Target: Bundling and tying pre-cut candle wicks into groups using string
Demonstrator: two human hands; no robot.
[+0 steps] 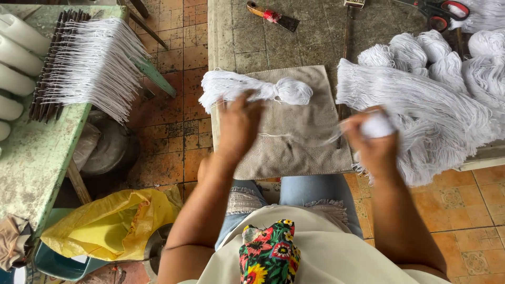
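My left hand (238,125) rests on a tied bundle of white string (252,87) lying across a grey cloth mat (297,144) on the stone worktop. My right hand (371,138) is closed around a small wad of white string (377,126) at the mat's right edge. A thin strand (294,138) runs between the two hands, blurred by motion. Just right of my right hand lies a big loose heap of white string (431,113), part of it hanging over the table's edge.
Wound string bundles (421,50), red-handled scissors (444,10) and a red-handled scraper (271,16) lie at the back of the worktop. On the left, a green table (31,158) carries a rack of hanging strings (89,63) and white candles (16,58). A yellow plastic bag (113,223) sits below.
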